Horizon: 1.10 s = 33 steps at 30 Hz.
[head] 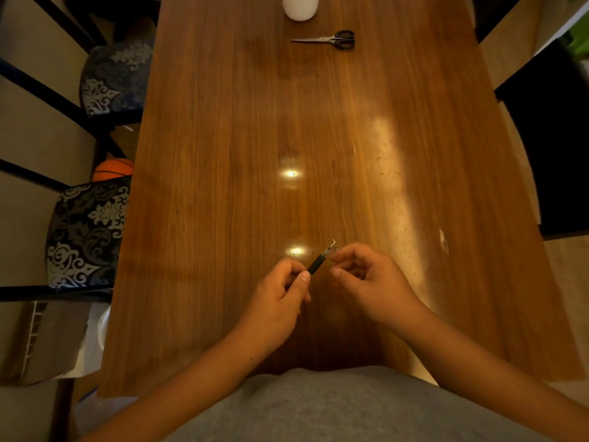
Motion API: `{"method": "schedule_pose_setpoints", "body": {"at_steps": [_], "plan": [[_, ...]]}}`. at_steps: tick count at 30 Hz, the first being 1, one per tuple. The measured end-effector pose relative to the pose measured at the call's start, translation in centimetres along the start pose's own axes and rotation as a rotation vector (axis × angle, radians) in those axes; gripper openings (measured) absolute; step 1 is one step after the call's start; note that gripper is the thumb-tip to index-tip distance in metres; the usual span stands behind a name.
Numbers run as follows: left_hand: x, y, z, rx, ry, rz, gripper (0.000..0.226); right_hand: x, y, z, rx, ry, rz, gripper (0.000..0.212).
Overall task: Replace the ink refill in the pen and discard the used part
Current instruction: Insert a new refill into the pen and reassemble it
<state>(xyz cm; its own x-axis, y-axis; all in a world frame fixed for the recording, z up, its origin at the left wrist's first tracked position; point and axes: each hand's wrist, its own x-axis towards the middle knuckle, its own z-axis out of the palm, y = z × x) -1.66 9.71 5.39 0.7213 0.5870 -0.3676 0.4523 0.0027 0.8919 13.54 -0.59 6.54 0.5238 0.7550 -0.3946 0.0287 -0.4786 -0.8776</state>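
A slim black pen (318, 262) points up and to the right above the near part of the wooden table (223, 186). My left hand (280, 291) grips its lower end between thumb and fingers. My right hand (366, 272) is curled beside the pen's thin metal tip (333, 244), its fingertips touching or pinching that end. The lower part of the pen is hidden inside my left hand. I cannot tell whether a refill is showing.
Black-handled scissors (331, 39) lie at the far end of the table, next to a white cylindrical container (300, 6). Patterned chairs (86, 231) stand along the left side, an orange ball (113, 169) behind them, and a dark chair (554, 138) on the right.
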Motion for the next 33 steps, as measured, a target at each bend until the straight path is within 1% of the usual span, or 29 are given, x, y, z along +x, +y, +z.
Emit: {"method": "schedule_pose_setpoints", "body": {"at_steps": [3,5,7,9,11,16,18,21,23,24,25,28,30,33], "plan": [[0.6,-0.9,0.0,-0.015,-0.002,-0.092,0.011,1.8,3.4,-2.3,-0.185,0.122,0.115,0.014],[0.9,-1.6,-0.2,-0.002,-0.013,-0.139,0.01,3.0,5.8,-3.9,-0.33,0.171,0.183,0.013],[1.0,-2.4,-0.3,0.017,-0.018,-0.168,0.01,4.0,7.8,-4.9,-0.466,0.156,0.207,0.019],[1.0,-3.1,-0.4,0.041,-0.013,-0.186,0.008,4.8,9.2,-5.1,-0.549,0.119,0.192,0.026],[0.9,-3.8,-0.5,0.054,-0.013,-0.202,0.008,5.6,10.0,-4.7,-0.596,0.091,0.172,0.028],[0.7,-4.7,-0.3,0.055,-0.013,-0.254,0.01,6.9,10.9,-3.5,-0.675,0.067,0.098,0.02],[0.7,-4.8,-0.1,0.058,-0.015,-0.261,0.01,7.2,11.0,-3.2,-0.691,0.079,0.072,0.015],[0.7,-4.7,0.0,0.055,-0.014,-0.263,0.009,7.4,10.7,-3.0,-0.723,0.078,0.054,0.002],[0.7,-4.5,0.2,0.049,-0.01,-0.258,0.008,7.5,10.3,-3.0,-0.736,0.057,0.077,0.003],[0.7,-4.4,0.2,0.044,-0.01,-0.254,0.008,7.5,10.0,-3.1,-0.714,0.05,0.106,0.004],[0.7,-4.2,0.3,0.039,-0.01,-0.248,0.008,7.5,9.4,-3.2,-0.64,0.05,0.15,0.005],[0.7,-3.4,0.2,0.024,-0.011,-0.207,0.01,6.8,6.9,-3.2,-0.189,0.024,0.277,0.006],[0.7,-2.8,0.1,0.014,-0.009,-0.17,0.012,5.8,4.6,-3.5,0.009,-0.026,0.243,0.007],[0.6,-1.6,0.1,-0.006,-0.007,-0.104,0.015,4.2,1.3,-3.8,0.148,-0.116,0.121,0.004]]}}
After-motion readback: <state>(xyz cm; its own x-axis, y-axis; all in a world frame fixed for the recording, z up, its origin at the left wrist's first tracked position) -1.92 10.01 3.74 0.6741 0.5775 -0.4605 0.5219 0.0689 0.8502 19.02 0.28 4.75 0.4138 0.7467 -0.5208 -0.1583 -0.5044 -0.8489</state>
